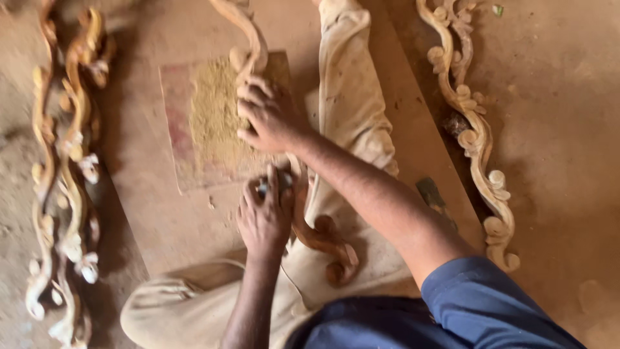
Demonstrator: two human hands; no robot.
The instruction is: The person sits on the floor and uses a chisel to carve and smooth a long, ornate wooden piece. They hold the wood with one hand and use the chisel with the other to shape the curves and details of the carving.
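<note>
The carved wooden scroll piece [310, 220] is lying across the person's lap and running up toward twelve o'clock over a flat board [177, 161], its curled end sitting at about five o'clock from the hands. The right hand [268, 116] is pressing down on the upper stretch of the carving, fingers curled closed over the wood to steady it. The left hand [263, 216] is closing around a small grey tool or pad [271, 186] held against the carving; what it is exactly is too blurred to tell. A heap of yellow-brown sawdust [216, 113] is spreading over the board at nine o'clock from the right hand, which suggests a fair amount of rubbing or cutting is already done, while the darker lower scroll looks as if it is awaiting more work; that is a judgement only. At nine o'clock a stack of carved scroll pieces [64, 168] is lying on the ground, well apart, and at three o'clock another pale carved scroll [475, 129] is resting beyond a plank [420, 129]. Open room for moving is lying mostly toward twelve o'clock along the board, the legs hemming in both sides
</note>
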